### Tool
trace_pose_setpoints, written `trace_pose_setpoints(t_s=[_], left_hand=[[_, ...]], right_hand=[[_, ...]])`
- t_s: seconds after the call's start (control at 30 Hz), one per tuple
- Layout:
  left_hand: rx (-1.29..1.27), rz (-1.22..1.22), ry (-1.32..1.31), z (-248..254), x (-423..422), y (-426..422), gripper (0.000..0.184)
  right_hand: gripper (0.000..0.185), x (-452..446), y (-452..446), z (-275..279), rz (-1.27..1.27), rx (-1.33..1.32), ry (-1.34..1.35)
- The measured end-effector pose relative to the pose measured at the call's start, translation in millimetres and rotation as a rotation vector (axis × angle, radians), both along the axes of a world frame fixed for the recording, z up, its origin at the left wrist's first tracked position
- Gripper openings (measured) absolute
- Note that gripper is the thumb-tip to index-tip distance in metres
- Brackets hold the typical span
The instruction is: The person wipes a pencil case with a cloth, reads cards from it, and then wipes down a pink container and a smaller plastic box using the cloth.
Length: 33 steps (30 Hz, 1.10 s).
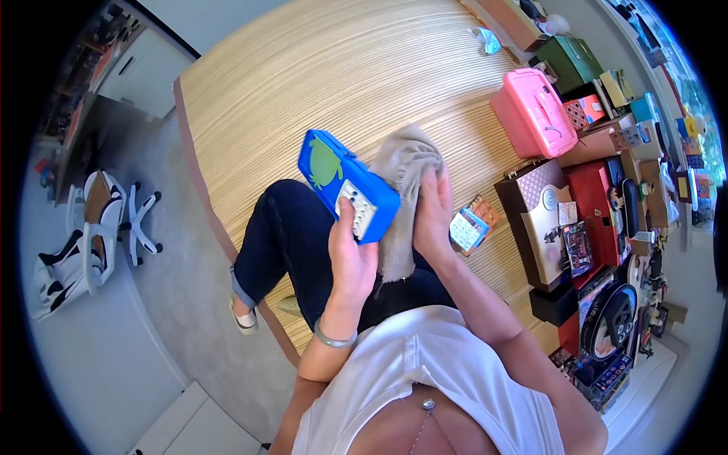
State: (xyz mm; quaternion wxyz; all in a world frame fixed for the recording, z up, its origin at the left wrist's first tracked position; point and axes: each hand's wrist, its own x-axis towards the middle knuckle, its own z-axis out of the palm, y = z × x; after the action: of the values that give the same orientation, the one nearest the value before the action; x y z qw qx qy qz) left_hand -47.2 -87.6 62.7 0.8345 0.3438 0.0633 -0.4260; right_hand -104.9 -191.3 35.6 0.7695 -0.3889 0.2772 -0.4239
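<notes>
My left hand (353,254) is closed around the lower end of a blue case (385,201), thumb lying on its front. The case is tilted and carries a green shape and a white panel with small dark marks. My right hand (434,212) grips a crumpled grey-beige cloth (402,171), fingers partly buried in its folds. The cloth meets the right side of the case and hangs down toward my lap. Close by my right forearm, several small printed cards (472,225) lie on the mat.
I sit on a ribbed straw-coloured mat (258,98). To the right stand a pink lidded box (535,114), a green box (570,62), a brown case (531,220) and a red box (595,208). A blue-white crumpled item (487,41) lies far back. A white chair (98,231) is at left.
</notes>
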Motion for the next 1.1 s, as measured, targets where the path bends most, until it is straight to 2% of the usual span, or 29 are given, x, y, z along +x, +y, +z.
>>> trace_pose_setpoints(t_s=[0.03, 0.07, 0.13, 0.17, 0.2, 0.23, 0.27, 0.3, 0.33, 0.4, 0.47, 0.53, 0.6, 0.67, 0.7, 0.8, 0.87, 0.93, 1.0, 1.07, 1.1], left_hand=[[-0.103, -0.017, 0.053, -4, 6, 3, 0.036], [-0.105, -0.007, 0.104, -5, 10, 5, 0.036], [-0.061, -0.015, 0.127, -6, 13, 8, 0.04], [-0.025, -0.058, 0.089, -9, 9, 16, 0.041], [0.01, -0.108, 0.053, -12, 3, 23, 0.042], [0.04, -0.017, -0.01, -9, -10, 12, 0.044], [0.025, -0.067, -0.038, -10, -11, 13, 0.045], [0.058, -0.096, 0.061, -3, -9, 11, 0.045], [0.093, -0.119, 0.161, 3, -7, 10, 0.044], [-0.002, -0.128, 0.168, 7, -8, 8, 0.042], [-0.084, -0.125, 0.147, -1, -4, 9, 0.042], [-0.155, -0.151, 0.199, -5, 0, 10, 0.041], [-0.227, -0.172, 0.25, -11, 6, 14, 0.039], [-0.235, -0.257, 0.259, -18, 10, 24, 0.041], [-0.154, -0.307, 0.179, -18, 12, 31, 0.045], [0.015, -0.567, -0.121, -15, 24, 44, 0.049], [0.048, -0.604, -0.145, -28, 37, 54, 0.05], [-0.29, -0.79, 0.016, -46, 52, 61, 0.05], [-0.214, -0.801, -0.038, -34, 53, 61, 0.052], [0.027, -0.785, -0.118, -17, 46, 51, 0.057], [0.118, -0.749, -0.213, -16, 42, 47, 0.065]], right_hand=[[0.031, -8, 5, 11, -0.006, -0.061, -0.005], [0.031, -21, 10, 5, 0.025, -0.113, 0.121], [0.035, -29, 25, 8, 0.081, -0.494, 0.132], [0.039, -28, 16, 8, 0.173, -0.908, 0.144], [0.038, -20, 23, 18, 0.163, -1.082, 0.2], [0.036, -15, 26, 17, 0.097, -1.159, 0.204], [0.034, -10, 27, 14, 0.03, -1.237, 0.206], [0.038, -3, 26, 12, -0.058, -1.187, 0.147], [0.033, 3, 22, 10, -0.144, -1.083, 0.1], [0.026, 6, 21, 16, -0.141, -0.597, 0.194], [0.022, 19, 2, 30, -0.05, -0.494, 0.193], [0.024, 25, -11, 24, 0.093, -0.011, 0.011], [0.035, 20, -20, 21, 0.114, 0.284, -0.107], [0.042, 9, -26, 7, 0.248, 0.385, -0.283], [0.047, 3, -26, 9, 0.338, 0.348, -0.307], [0.053, 0, -16, 8, 0.286, 0.361, -0.216], [0.054, 2, -15, 10, 0.271, 0.389, -0.209], [0.056, 4, -14, 13, 0.253, 0.448, -0.192], [0.061, 5, -14, 13, 0.297, 0.443, -0.223], [0.061, 9, -9, 28, 0.215, 0.324, -0.213], [0.061, 10, -7, 31, 0.15, 0.249, -0.166]])
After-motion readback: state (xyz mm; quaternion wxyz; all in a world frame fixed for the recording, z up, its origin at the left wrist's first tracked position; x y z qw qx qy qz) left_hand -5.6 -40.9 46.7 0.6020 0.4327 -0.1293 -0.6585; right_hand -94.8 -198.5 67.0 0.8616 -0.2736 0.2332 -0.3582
